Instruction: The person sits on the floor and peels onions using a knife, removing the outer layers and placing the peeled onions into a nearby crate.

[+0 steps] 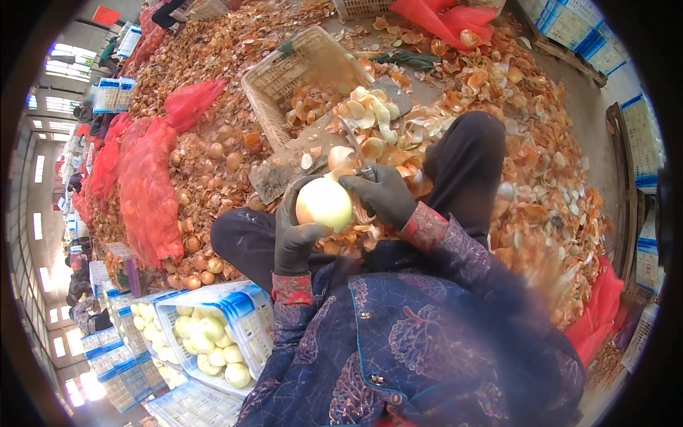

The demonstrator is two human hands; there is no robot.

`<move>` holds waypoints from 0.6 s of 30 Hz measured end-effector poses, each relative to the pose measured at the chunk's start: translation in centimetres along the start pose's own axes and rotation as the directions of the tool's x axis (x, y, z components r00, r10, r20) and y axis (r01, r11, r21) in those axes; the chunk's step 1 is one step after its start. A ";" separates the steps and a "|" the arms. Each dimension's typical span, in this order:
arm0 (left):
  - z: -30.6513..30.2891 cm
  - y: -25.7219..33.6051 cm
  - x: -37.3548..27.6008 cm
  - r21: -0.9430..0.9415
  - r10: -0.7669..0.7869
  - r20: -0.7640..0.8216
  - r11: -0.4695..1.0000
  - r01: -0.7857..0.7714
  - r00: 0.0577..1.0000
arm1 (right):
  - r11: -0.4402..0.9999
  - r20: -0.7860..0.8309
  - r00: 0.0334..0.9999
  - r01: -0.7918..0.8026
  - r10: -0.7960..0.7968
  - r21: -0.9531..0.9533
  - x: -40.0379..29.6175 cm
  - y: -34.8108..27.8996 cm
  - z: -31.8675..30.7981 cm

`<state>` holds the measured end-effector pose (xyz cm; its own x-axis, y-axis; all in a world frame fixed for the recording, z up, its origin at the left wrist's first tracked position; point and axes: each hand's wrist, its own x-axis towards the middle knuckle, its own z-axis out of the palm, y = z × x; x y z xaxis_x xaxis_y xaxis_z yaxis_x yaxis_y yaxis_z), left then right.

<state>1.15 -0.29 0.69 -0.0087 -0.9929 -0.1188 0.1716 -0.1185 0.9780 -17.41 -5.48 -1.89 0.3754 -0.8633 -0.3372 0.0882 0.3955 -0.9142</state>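
A large pale peeled onion (324, 204) rests in my left hand (296, 229), which wears a dark grey glove and wraps its left side. My right hand (385, 193), gloved the same way, grips a knife (352, 140) whose blade points up and away from me. The right thumb reaches to the onion's upper right side, where a strip of skin seems to hang. Just beyond the onion lies another onion or a piece of its skin (341, 158); which one, I cannot tell. Loose onion skins (368, 109) are heaped past the knife tip.
A tilted beige plastic crate (261, 107) holds skins ahead of me. Red mesh sacks of onions (147, 197) and unpeeled onions (208, 265) lie to the left. A blue-and-white crate (251, 309) of peeled onions stands by my left side. Skins cover the floor; people sit farther left.
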 end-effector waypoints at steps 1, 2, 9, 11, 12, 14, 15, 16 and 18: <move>-0.1 -0.2 0.0 -0.002 0.014 0.003 1.000 -0.014 1.000 | 0.997 -0.004 1.000 0.018 -0.017 0.069 0.2 0.2 0.1; -0.1 -0.2 0.0 -0.005 0.028 0.006 1.000 -0.028 1.000 | 0.990 -0.009 0.999 0.035 -0.035 0.137 0.5 0.5 0.2; 1.4 1.2 -0.1 -0.415 -0.018 -0.021 0.910 0.007 1.000 | 0.919 0.029 0.984 0.153 -0.175 0.364 0.4 -4.1 0.1; 1.9 1.3 -0.1 -0.266 -0.007 -0.057 0.964 -0.008 0.998 | 0.933 0.068 0.986 0.124 -0.155 0.337 -0.2 -4.8 0.1; 2.2 1.4 -0.1 -0.158 0.009 -0.069 0.987 -0.020 0.998 | 0.940 0.067 0.986 0.122 -0.151 0.320 -0.2 -4.4 0.2; 2.0 0.8 0.0 -0.155 0.013 -0.073 0.988 -0.024 0.997 | 0.889 0.145 0.984 0.029 -0.107 0.457 -0.1 -3.0 -0.3; 1.8 0.5 -0.1 -0.153 0.015 -0.078 0.988 -0.027 0.997 | 0.855 0.189 0.978 -0.022 -0.089 0.519 -0.1 -2.4 -0.5; 1.6 0.2 0.0 -0.153 0.023 -0.071 0.988 -0.034 0.997 | 0.798 0.116 0.993 -0.059 -0.014 0.600 0.1 -2.3 0.2; 1.6 0.1 -0.2 -0.303 -0.001 -0.049 0.953 -0.014 0.999 | 0.547 0.367 0.927 -0.271 -0.072 0.792 0.7 -0.5 -0.7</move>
<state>-0.43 -0.12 1.04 0.0397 -0.9909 -0.1284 0.4618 -0.0957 0.8818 -17.85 -6.45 -1.84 0.6805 -0.7141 -0.1642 0.6772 0.6985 -0.2313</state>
